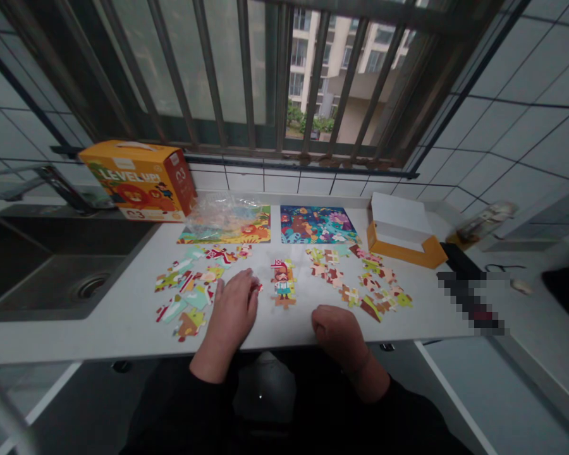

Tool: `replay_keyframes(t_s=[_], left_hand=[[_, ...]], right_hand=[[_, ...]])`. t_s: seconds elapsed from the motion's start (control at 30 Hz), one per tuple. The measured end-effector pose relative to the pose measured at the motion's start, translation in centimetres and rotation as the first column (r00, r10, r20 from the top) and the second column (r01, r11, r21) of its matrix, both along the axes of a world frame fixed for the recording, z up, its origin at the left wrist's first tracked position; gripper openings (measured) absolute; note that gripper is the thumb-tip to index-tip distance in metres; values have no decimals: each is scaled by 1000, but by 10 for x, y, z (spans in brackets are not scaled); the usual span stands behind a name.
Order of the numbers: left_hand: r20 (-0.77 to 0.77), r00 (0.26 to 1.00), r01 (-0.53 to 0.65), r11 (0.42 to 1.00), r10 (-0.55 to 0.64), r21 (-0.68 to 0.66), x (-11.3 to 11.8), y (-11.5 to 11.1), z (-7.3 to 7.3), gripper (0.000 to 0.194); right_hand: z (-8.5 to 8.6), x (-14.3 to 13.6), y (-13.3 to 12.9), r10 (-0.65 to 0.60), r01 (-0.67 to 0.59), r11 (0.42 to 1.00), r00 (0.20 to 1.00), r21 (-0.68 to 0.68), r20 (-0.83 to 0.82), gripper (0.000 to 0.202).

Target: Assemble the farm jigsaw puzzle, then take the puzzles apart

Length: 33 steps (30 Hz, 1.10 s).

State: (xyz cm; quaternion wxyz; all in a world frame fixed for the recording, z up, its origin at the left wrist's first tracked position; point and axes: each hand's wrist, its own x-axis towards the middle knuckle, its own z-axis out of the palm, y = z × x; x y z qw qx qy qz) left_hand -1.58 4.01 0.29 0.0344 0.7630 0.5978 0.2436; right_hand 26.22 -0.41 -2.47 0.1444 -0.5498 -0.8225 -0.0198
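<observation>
My left hand [233, 308] is over the counter with its fingers curled. A bit of a red and white puzzle piece [259, 287] shows at its fingertips, mostly hidden by the hand. Just right of it lies a small joined strip of puzzle pieces [282, 285], picturing a figure in a teal skirt beneath a red barn top. My right hand [340, 332] rests as a fist near the counter's front edge, with nothing visible in it. Loose puzzle pieces [189, 284] are spread left of my left hand. More loose pieces [372, 281] lie beyond my right hand.
Two finished-looking picture sheets, one yellow [253, 230] under clear plastic wrap [218, 215] and one dark blue [315, 224], lie at the back. An orange box [140, 183] stands left by the sink [118, 272]. An open white-and-orange box [403, 234] sits right. Window bars rise behind.
</observation>
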Motion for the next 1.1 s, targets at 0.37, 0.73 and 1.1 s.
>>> replay_keyframes(t_s=[0.37, 0.73, 1.1], left_hand=[[-46, 993, 118, 982, -112, 146, 0, -10, 2, 19], [-174, 956, 231, 972, -235, -43, 11, -24, 0, 36], [-200, 886, -437, 898, 418, -60, -48, 80, 48, 45]], right_hand=[[-1, 1, 0, 5, -5, 1000, 1000, 22, -26, 23], [3, 0, -2, -19, 19, 1000, 1000, -23, -4, 26], [3, 0, -1, -7, 7, 1000, 1000, -14, -17, 26]])
